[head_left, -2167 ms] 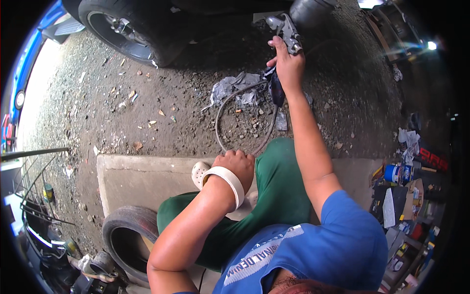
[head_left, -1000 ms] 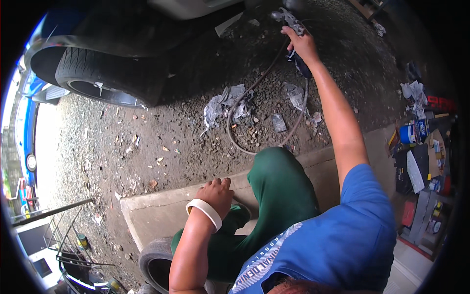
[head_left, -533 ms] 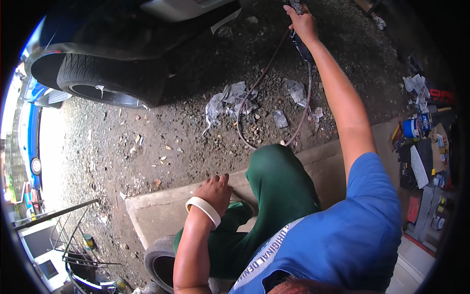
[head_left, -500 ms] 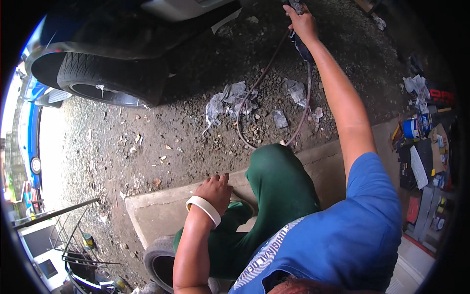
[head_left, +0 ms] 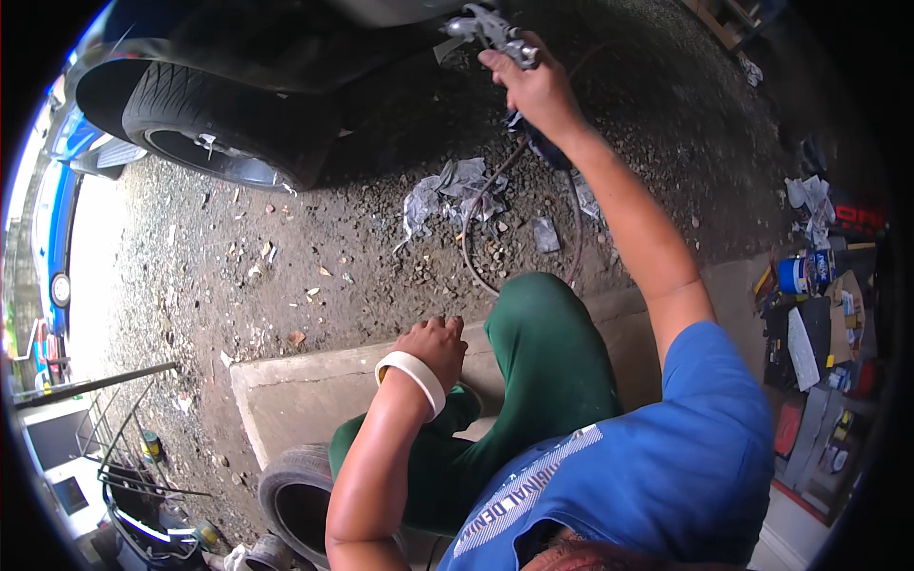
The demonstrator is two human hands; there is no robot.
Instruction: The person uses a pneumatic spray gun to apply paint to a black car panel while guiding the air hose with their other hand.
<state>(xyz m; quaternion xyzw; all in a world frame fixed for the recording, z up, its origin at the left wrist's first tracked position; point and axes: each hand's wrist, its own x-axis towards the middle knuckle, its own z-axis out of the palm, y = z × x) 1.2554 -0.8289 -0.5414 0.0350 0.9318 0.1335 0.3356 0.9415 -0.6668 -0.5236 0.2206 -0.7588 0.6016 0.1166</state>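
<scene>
My right hand (head_left: 543, 95) is wrapped around a metal spray gun (head_left: 490, 36), raised beside the lower edge of a dark car body (head_left: 286, 43). From the gun a thin hose (head_left: 466, 238) loops down over the gravel toward my knee. A dark cup or wrapping (head_left: 547, 150) hangs under this hand, mostly hidden. My left hand (head_left: 431, 350) hovers or rests near my bent green-trousered knee, above the concrete edge (head_left: 314, 376). Its fingers are loosely bent and apart, with no object visible in them. A white ring (head_left: 419, 376), like a tape roll, circles the left wrist.
The car's wheel (head_left: 214, 133) stands at the upper left. Crumpled plastic (head_left: 457, 190) lies on the gravel. A loose tyre (head_left: 290, 495) is beside my leg, near a black metal frame (head_left: 124, 457). At right, a blue can (head_left: 795, 276) stands among tools and boxes.
My right hand has moved left with the spray gun, closer to the car body; the gun now shows fully. The hose shifted with it. My left hand has barely moved.
</scene>
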